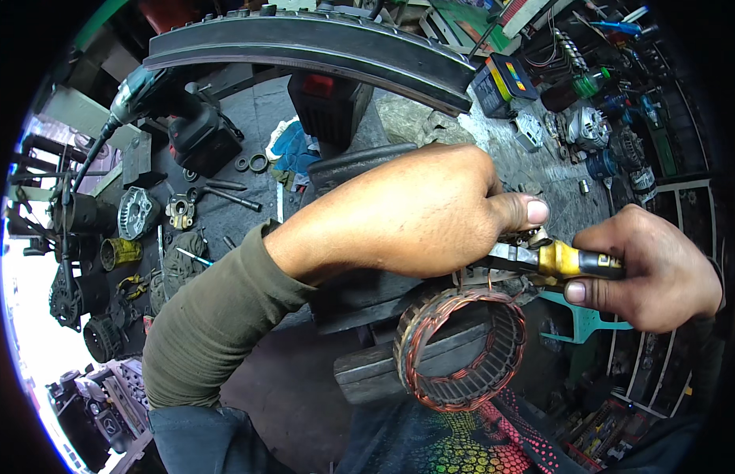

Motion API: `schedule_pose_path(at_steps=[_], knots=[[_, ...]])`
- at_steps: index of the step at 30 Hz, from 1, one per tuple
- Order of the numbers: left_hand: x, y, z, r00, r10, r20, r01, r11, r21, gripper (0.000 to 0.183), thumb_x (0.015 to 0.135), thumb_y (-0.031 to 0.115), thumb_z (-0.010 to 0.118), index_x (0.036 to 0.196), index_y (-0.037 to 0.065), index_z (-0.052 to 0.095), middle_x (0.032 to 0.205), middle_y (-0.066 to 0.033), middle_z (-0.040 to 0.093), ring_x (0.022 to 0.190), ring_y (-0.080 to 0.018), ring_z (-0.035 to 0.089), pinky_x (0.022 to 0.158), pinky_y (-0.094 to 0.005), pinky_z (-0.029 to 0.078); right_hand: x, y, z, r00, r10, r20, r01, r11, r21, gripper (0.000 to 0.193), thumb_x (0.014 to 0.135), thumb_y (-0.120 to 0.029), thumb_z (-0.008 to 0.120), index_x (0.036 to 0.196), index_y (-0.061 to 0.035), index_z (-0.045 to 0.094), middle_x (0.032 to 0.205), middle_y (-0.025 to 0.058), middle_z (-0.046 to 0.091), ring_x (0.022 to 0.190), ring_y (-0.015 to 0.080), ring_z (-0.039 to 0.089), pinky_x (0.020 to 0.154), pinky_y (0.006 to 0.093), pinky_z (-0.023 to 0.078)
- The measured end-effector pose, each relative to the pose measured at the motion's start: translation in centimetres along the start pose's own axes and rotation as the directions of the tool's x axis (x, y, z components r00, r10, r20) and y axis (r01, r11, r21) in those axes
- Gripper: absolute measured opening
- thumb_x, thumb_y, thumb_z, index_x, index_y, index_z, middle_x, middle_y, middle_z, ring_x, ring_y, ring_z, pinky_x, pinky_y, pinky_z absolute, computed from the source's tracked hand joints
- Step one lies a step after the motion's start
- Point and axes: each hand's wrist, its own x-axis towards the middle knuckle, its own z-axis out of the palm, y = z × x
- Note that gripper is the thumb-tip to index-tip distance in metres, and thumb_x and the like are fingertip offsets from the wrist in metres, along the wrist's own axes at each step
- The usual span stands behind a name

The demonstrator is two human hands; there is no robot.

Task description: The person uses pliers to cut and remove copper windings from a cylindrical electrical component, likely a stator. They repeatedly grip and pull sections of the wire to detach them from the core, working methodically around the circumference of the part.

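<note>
My left hand (419,209) reaches across the middle, back up, in an olive sleeve (233,316). Its thumb presses on a small metal part (533,235); the other fingers are hidden, so most of what they grip cannot be made out. My right hand (656,268) is closed around yellow-and-black pliers (561,259). The pliers' metal jaws point left, under the left thumb, and their tips are hidden. Just below hangs an alternator stator (507,347), a ring with copper windings. Its copper leads run up toward the pliers and the left hand.
A long dark metal beam (304,43) crosses the far side. A cordless impact wrench (198,130), blue cloth (295,146) and alternator housing (137,212) lie on the left. A battery (503,83) and more alternator parts (588,128) stand far right. A teal stool (585,320) is below the pliers.
</note>
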Motion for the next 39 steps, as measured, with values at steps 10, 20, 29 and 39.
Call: schedule_pose_path(at_steps=[10, 20, 29, 39], knots=[[-0.1, 0.4, 0.0, 1.0, 0.003, -0.001, -0.003, 0.999, -0.053, 0.062, 0.107, 0.043, 0.062, 0.075, -0.011, 0.07, 0.055, -0.0256, 0.055, 0.053, -0.0369, 0.061, 0.06, -0.05, 0.05, 1.0, 1.7, -0.5, 0.987, -0.149, 0.058, 0.147, 0.988, 0.04, 0.022, 0.095, -0.02, 0.081, 0.096, 0.0009, 0.072, 0.066, 0.0092, 0.065, 0.056, 0.0184, 0.063, 0.054, 0.0374, 0.047], [-0.1, 0.2, -0.2, 0.999, 0.046, -0.004, -0.046, 0.999, 0.019, 0.063, 0.107, 0.042, 0.062, 0.074, -0.011, 0.068, 0.06, -0.0278, 0.057, 0.059, -0.0417, 0.063, 0.063, -0.0514, 0.05, 0.8, 3.1, 2.8, 0.875, -0.436, -0.209, 0.399, 0.896, -0.196, 0.022, 0.072, 0.004, 0.077, 0.088, -0.0006, 0.062, 0.074, 0.0178, 0.06, 0.073, 0.0431, 0.065, 0.062, 0.0481, 0.048], [-0.1, -0.3, -0.2, 0.999, 0.045, -0.007, -0.045, 0.999, 0.001, 0.066, 0.108, 0.046, 0.06, 0.074, -0.01, 0.068, 0.057, -0.0262, 0.056, 0.056, -0.0391, 0.061, 0.062, -0.0505, 0.051, 0.1, 3.5, 4.7, 0.825, -0.49, -0.281, 0.331, 0.823, -0.462, 0.036, 0.067, 0.002, 0.074, 0.096, -0.0038, 0.053, 0.084, 0.0153, 0.056, 0.076, 0.0421, 0.062, 0.062, 0.0518, 0.05], [-0.1, -0.6, -0.1, 0.997, 0.068, -0.025, -0.068, 0.998, 0.004, 0.067, 0.108, 0.047, 0.06, 0.073, -0.01, 0.068, 0.055, -0.0249, 0.054, 0.052, -0.0364, 0.058, 0.059, -0.0497, 0.049, 0.1, 3.8, 6.2, 0.784, -0.515, -0.348, 0.264, 0.783, -0.564, 0.035, 0.066, 0.0, 0.074, 0.094, -0.0044, 0.053, 0.084, 0.0119, 0.055, 0.074, 0.0351, 0.062, 0.058, 0.048, 0.05]])
